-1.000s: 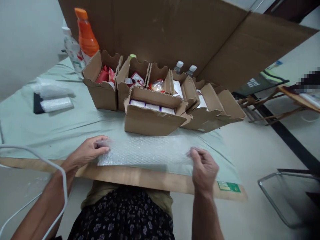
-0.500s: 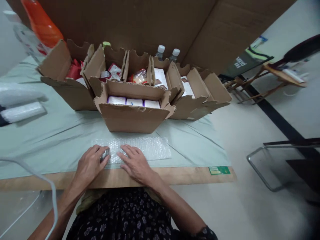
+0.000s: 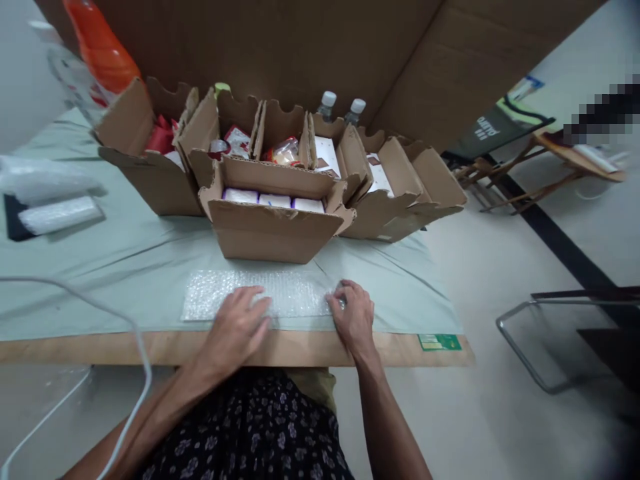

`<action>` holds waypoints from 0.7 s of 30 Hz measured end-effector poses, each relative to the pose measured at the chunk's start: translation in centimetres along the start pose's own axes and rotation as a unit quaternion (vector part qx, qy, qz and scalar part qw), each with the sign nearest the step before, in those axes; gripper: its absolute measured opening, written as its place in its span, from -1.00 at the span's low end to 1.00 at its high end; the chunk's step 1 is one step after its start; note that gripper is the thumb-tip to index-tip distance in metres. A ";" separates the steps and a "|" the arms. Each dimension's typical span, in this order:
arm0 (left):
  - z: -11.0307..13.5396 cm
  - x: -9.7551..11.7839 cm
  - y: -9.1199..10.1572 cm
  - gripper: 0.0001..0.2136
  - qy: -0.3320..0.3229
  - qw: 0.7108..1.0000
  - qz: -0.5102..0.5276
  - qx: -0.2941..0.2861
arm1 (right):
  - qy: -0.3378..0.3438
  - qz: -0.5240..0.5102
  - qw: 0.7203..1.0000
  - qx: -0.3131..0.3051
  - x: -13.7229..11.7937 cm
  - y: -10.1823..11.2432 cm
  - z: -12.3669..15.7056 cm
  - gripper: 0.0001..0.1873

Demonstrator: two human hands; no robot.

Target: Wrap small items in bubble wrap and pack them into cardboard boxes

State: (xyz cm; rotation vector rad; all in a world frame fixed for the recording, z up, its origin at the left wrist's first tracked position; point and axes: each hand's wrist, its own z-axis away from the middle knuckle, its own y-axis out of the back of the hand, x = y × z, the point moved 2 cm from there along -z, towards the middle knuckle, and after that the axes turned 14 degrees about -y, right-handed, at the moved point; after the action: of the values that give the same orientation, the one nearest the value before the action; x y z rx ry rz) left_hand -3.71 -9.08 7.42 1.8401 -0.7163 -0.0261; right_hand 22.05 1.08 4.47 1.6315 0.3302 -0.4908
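Note:
A strip of clear bubble wrap (image 3: pixel 290 293) lies flat along the front of the green tablecloth. My left hand (image 3: pixel 240 323) rests over its lower middle edge with the fingers stretched out and loosely apart. At the strip's right end, my right hand (image 3: pixel 354 310) has thumb and fingers curled around the edge of the wrap. A shiny bit shows between those fingers; whether it is only folded wrap, I cannot make out. Just behind the strip stands a cardboard box (image 3: pixel 265 233) with white-topped, purple-edged packs in it.
More open cardboard boxes (image 3: pixel 150 180) stand in a row behind, holding packaged goods. Rolls of bubble wrap (image 3: pixel 60 215) lie at the left. A white cable (image 3: pixel 100 303) loops across the left front. Bottles, one an orange bottle (image 3: pixel 107 60), stand at the back. A metal-framed chair (image 3: pixel 520 353) is at right.
My hands have moved right along the bubble wrap. The left has left the strip's left end and opened out; the right has gone from the middle to the right end and closed there.

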 end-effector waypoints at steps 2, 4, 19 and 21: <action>-1.6 1.6 -1.5 -0.73 -0.016 0.997 0.033 -0.073 | -0.029 -0.104 0.994 -0.018 0.1 0.2 0.0 -0.77; -2.6 2.1 -2.7 -0.74 -0.006 0.990 0.056 -0.128 | -0.052 -0.173 0.982 -0.047 0.0 1.0 0.1 -0.75; 1.6 -4.8 0.0 -0.39 0.369 0.833 0.384 0.149 | 0.007 -0.377 0.851 -0.367 -12.6 -2.0 5.0 -0.61; 1.6 -5.3 -0.5 -0.41 0.362 0.862 0.329 0.134 | 0.005 -0.350 0.879 -0.322 -11.6 -1.4 4.4 -0.69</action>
State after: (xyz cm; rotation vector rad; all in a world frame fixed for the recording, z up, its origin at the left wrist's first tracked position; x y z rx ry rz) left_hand -8.34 -7.74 4.70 1.5793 -0.7773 1.2030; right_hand 10.81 -2.29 8.75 0.8228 0.9971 -0.8082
